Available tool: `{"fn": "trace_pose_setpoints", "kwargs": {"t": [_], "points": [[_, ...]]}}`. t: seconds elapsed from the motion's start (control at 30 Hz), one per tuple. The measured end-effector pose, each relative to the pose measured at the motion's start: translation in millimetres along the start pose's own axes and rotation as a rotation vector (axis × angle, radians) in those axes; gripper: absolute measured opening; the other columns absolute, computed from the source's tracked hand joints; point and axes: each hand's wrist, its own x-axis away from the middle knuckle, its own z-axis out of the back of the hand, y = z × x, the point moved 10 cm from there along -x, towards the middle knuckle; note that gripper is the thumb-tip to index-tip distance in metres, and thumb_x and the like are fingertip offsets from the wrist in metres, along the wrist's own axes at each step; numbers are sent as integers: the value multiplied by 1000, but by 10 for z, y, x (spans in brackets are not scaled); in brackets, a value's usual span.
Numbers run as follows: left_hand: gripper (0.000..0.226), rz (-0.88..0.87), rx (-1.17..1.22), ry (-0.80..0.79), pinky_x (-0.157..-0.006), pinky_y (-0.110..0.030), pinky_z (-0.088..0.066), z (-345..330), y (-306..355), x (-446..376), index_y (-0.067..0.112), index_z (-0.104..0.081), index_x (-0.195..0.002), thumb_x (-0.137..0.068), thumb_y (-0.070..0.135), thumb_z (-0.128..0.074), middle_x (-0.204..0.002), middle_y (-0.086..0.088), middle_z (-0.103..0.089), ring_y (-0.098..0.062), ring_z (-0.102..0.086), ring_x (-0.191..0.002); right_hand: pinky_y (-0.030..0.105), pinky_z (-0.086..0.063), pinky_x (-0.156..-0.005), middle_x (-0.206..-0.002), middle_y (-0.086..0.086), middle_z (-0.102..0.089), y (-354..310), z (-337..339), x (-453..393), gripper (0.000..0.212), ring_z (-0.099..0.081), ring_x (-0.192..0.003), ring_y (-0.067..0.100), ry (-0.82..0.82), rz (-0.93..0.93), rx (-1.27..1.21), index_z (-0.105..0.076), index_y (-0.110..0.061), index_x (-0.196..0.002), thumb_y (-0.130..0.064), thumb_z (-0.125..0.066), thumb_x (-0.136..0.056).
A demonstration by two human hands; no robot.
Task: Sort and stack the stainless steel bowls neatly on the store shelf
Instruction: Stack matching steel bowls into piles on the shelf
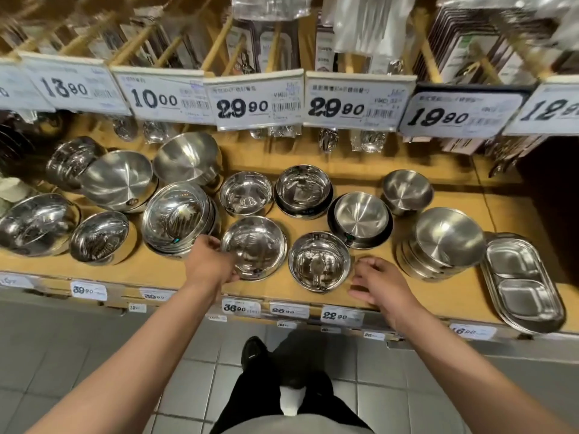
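Two bare hands are reaching over the front edge of a wooden store shelf. Left hand is gripping the near-left rim of a shallow shiny bowl, thumb curling under the rim at the front, fingers wrapping the rim's far-left side. Right hand is hovering just right of a deeper shiny bowl, fingers spread wide and loosely curved, holding nothing, not touching the bowl.

Both bowls are sitting in the front row, side by side, near the shelf edge. Behind them, two more shiny bowls are standing: one alone, one nested in a dark-rimmed stack. To the right, a brushed bowl is resting inside a black-edged stack; a small brushed bowl is standing behind it. Farther right, a tilted brushed bowl is leaning on a stack, just beside a divided oval tray.

Left of the held bowl, a tilted stack of shiny bowls is sitting close, with more tilted bowls scattered beyond it. Price tags are hanging above the shelf; smaller labels are running along its front lip. Tiled floor is lying below.
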Motion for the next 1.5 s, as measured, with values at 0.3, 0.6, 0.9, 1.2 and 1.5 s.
{"fn": "trace_pose_setpoints", "kwargs": {"t": [0.3,0.6,0.9,1.2,1.5], "points": [[20,-49,109,-102,-49,-29,-60,-260,278,438,9,-59,-94,-87,-8,-68,-100,-13,-66,-28,-75,-72,34,-59,-70,-90,-2,-71,-653,63,343,14,-69,-76,11,101,349,274,-67,-26,-98,-37,-59,-96],[26,33,103,-249,-61,-34,-64,-1060,97,576,-1,-66,-105,-84,7,-80,-100,-19,-73,-22,-75,-60,40,-62,-85,-95,-8,-67,-673,-190,129,38,-71,-68,6,-55,292,380,-62,-13,-135,-15,-64,-97],[23,-47,115,-258,-84,-54,-61,-1101,-73,513,3,-64,-107,-85,5,-72,-95,-13,-73,-18,-76,-63,29,-63,-64,-66,-9,-60,-671,-126,39,8,-69,-61,1,-5,447,471,-72,-17,-96,-16,-69,-90],[14,-207,69,-240,-80,-52,-63,-1070,42,500,15,-68,-98,-85,14,-70,-82,-5,-73,-23,-71,-72,23,-60,-63,-70,-8,-67,-718,-147,160,23,-71,-63,5,-12,510,459,-57,-41,-85,-22,-68,-92],[25,-254,17,-295,-83,-50,-63,-1081,59,420,11,-75,-110,-85,10,-71,-97,-11,-78,-31,-76,-89,41,-60,-83,-84,-2,-71,-707,-146,272,17,-73,-76,17,68,579,548,-68,-18,-105,-24,-66,-90]]}}
